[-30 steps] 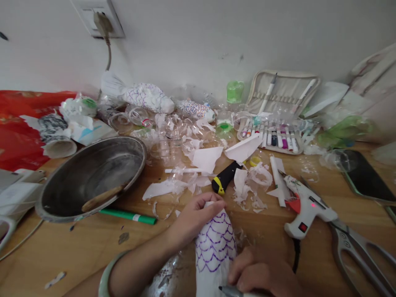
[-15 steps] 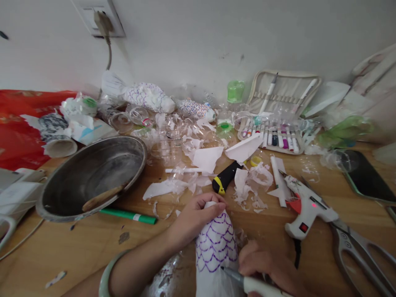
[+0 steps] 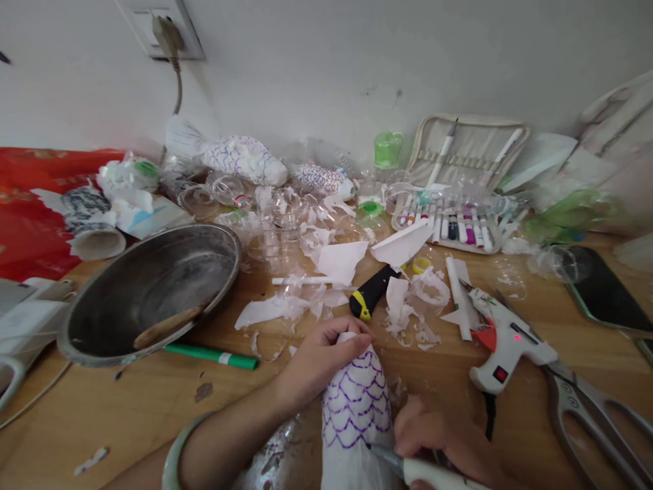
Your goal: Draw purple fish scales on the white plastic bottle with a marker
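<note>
A white paper-covered fish body (image 3: 356, 401) with purple scale outlines lies at the bottom centre, its lower end cut off by the frame. Fingers of my left hand (image 3: 334, 350) are wrapped round its upper tip. My right hand (image 3: 439, 435), at the lower right, grips a white marker (image 3: 428, 474). The marker's dark tip touches the paper, or nearly so, at the lower edge of the purple scales. Against the wall lie two other paper fish, a larger one with purple scales (image 3: 245, 160) and a smaller one with coloured scales (image 3: 324, 180).
A metal basin (image 3: 153, 292) holds a wooden-handled tool. Right of my hands lie a glue gun (image 3: 510, 340), scissors (image 3: 586, 408) and a phone (image 3: 609, 289). Beyond are a black-and-yellow cutter (image 3: 372, 292), paper scraps, plastic bottle pieces and a marker case (image 3: 472, 150).
The marker tip has shifted very slightly right and down by the scale edge. My left hand still holds the fish's upper tip, and the view has moved a little.
</note>
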Available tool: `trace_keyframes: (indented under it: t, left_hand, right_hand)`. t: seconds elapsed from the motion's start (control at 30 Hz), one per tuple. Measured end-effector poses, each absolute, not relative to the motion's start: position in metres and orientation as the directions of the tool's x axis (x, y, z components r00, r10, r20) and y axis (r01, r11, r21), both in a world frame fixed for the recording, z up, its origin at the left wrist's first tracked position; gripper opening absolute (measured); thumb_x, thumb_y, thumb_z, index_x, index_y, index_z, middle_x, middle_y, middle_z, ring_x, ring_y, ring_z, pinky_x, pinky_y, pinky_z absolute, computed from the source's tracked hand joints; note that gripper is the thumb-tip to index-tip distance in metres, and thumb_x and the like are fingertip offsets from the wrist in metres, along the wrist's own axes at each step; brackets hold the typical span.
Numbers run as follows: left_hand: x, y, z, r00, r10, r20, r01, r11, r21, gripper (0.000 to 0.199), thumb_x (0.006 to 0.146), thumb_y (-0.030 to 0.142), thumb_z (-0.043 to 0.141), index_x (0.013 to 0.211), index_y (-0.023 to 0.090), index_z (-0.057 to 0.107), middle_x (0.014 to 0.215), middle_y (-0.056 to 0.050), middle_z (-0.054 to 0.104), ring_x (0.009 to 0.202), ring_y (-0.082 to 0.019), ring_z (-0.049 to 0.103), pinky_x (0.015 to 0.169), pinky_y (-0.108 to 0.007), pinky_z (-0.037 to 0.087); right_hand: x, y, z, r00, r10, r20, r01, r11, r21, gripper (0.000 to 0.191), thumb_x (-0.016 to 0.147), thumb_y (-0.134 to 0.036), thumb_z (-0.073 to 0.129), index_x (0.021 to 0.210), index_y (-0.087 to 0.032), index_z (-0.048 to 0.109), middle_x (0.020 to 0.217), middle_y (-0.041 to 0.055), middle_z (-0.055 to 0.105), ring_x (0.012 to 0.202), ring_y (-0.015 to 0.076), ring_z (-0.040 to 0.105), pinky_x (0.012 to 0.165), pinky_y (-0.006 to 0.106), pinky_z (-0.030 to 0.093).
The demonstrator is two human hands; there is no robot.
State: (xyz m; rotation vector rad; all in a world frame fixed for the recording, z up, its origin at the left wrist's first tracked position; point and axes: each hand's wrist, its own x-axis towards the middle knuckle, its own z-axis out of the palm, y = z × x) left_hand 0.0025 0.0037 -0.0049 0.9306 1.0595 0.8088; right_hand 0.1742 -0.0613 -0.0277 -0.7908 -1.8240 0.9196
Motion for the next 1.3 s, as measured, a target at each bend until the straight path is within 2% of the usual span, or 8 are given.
trace_keyframes:
  t: [0.17,0.27,0.53,0.6,0.7,0.83,1.13,1.3]
  left_hand:
    - [0.002,0.004,-0.005,0.284,0.894,-0.346,-0.109,0.389,0.915,0.026,0.067,0.035,0.065,0.055,0.016,0.051,0.078,-0.001,0.058,0.072,-0.014,0.047,0.068,-0.026,0.035]
    - [0.002,0.004,-0.004,0.284,0.894,-0.347,-0.114,0.391,0.913,0.025,0.067,0.034,0.065,0.055,0.017,0.052,0.077,-0.001,0.059,0.072,-0.014,0.048,0.069,-0.026,0.036]
    - [0.003,0.002,-0.002,0.288,0.894,-0.344,-0.147,0.396,0.906,0.022,0.07,0.031,0.064,0.057,0.017,0.053,0.084,-0.001,0.062,0.077,-0.014,0.051,0.072,-0.026,0.036]
    - [0.003,0.002,-0.002,0.288,0.892,-0.348,-0.147,0.4,0.905,0.022,0.071,0.03,0.064,0.058,0.017,0.053,0.084,-0.001,0.062,0.076,-0.014,0.051,0.072,-0.025,0.036]
    - [0.002,0.002,-0.003,0.289,0.894,-0.342,-0.138,0.392,0.909,0.021,0.071,0.03,0.064,0.058,0.017,0.053,0.083,-0.001,0.062,0.076,-0.014,0.051,0.072,-0.025,0.036]
    - [0.001,0.002,-0.005,0.289,0.901,-0.325,-0.117,0.37,0.922,0.021,0.072,0.028,0.062,0.057,0.018,0.051,0.084,-0.001,0.064,0.078,-0.014,0.051,0.073,-0.025,0.036]
    - [0.001,0.003,-0.004,0.296,0.9,-0.32,-0.099,0.362,0.927,0.021,0.072,0.029,0.061,0.058,0.017,0.051,0.085,-0.002,0.063,0.077,-0.015,0.051,0.073,-0.026,0.037]
    - [0.001,0.001,-0.001,0.265,0.915,-0.304,-0.113,0.342,0.933,0.021,0.071,0.029,0.062,0.057,0.017,0.052,0.082,-0.001,0.06,0.075,-0.014,0.05,0.071,-0.026,0.037]
  right_hand:
    - [0.18,-0.059,-0.031,-0.407,0.813,0.416,0.121,0.499,-0.858,0.028,0.09,-0.047,0.05,0.075,-0.027,0.062,0.057,0.0001,0.064,0.049,0.0145,0.06,0.048,0.027,0.049]
    - [0.182,-0.059,-0.029,-0.425,0.815,0.394,0.113,0.48,-0.87,0.033,0.094,-0.047,0.045,0.078,-0.023,0.062,0.065,0.0005,0.065,0.048,0.0114,0.057,0.047,0.025,0.048]
    - [0.185,-0.063,-0.021,-0.4,0.841,0.364,0.093,0.433,-0.897,0.018,0.095,-0.031,0.051,0.106,-0.02,0.06,0.106,0.006,0.063,0.082,0.0153,0.063,0.069,0.032,0.056]
    - [0.185,-0.064,-0.022,-0.373,0.855,0.361,0.092,0.421,-0.902,0.019,0.095,-0.033,0.051,0.105,-0.019,0.06,0.102,0.0053,0.063,0.077,0.0141,0.062,0.066,0.03,0.055]
    - [0.185,-0.066,-0.022,-0.338,0.872,0.354,0.095,0.406,-0.909,0.024,0.095,-0.039,0.048,0.093,-0.018,0.059,0.081,0.0008,0.061,0.062,0.0113,0.056,0.054,0.025,0.049]
    - [0.184,-0.066,-0.016,-0.306,0.898,0.315,0.132,0.368,-0.92,0.023,0.092,-0.041,0.047,0.079,-0.024,0.054,0.061,-0.0013,0.051,0.052,0.0139,0.05,0.046,0.026,0.04]
    - [0.183,-0.062,-0.012,-0.243,0.928,0.281,0.155,0.323,-0.934,0.021,0.09,-0.035,0.049,0.074,-0.022,0.054,0.061,-0.0022,0.051,0.054,0.013,0.048,0.049,0.024,0.038]
    - [0.176,-0.06,-0.01,-0.165,0.932,0.323,-0.001,0.327,-0.945,0.026,0.093,-0.041,0.045,0.077,-0.022,0.053,0.061,-0.0028,0.048,0.054,0.0119,0.046,0.049,0.022,0.037]
